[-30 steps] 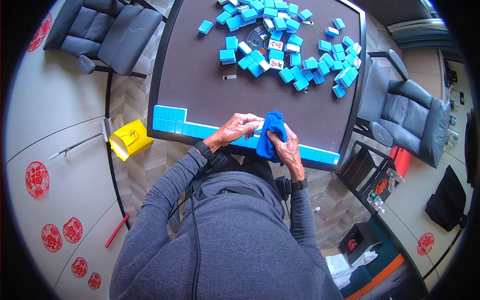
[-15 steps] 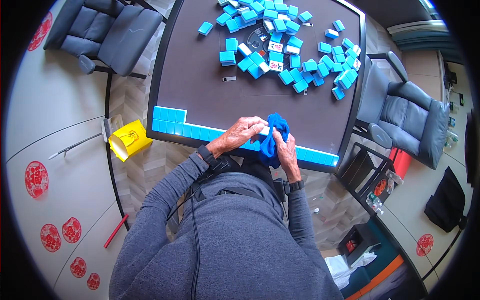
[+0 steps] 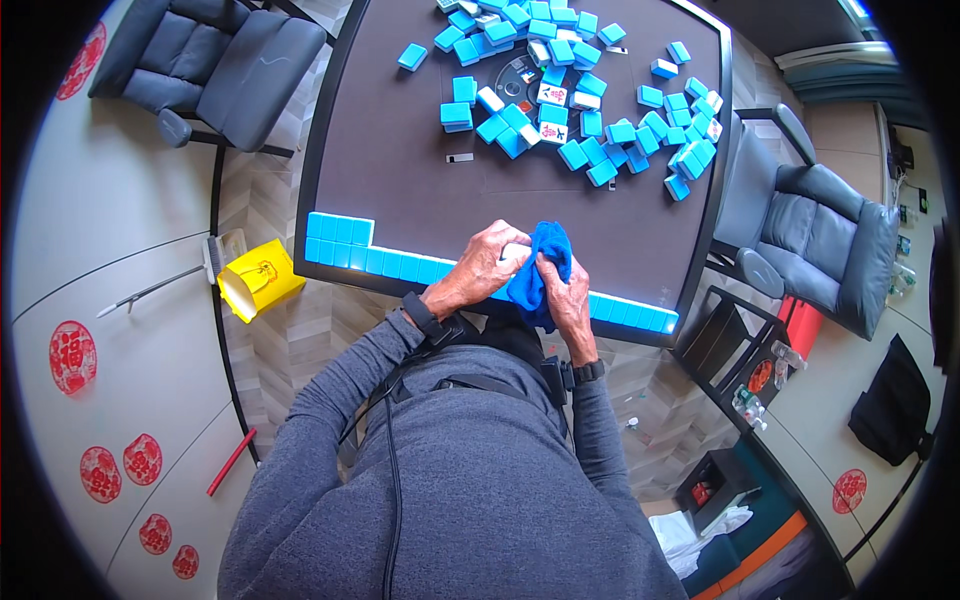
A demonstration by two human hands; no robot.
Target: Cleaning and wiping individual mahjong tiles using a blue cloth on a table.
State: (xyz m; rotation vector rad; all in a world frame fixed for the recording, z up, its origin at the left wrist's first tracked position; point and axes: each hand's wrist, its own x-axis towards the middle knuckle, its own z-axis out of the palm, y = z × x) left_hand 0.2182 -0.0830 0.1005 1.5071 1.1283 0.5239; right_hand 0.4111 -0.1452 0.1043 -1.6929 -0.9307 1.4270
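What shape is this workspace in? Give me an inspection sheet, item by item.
Surface: brown-grey tabletop; a row of blue-backed rectangular tiles lines the near edge, partly hidden by the hands.
Things in hand: small white rectangular tile; crumpled blue fabric cloth.
Clutter: loose blue-and-white tiles heaped and scattered toward the far side.
Hands: left hand pinches the white tile; right hand grips the cloth beside it.
Cables: thin black cable runs down the grey fabric top.
Surroundings: grey padded armchairs at left and right; open yellow container at left.
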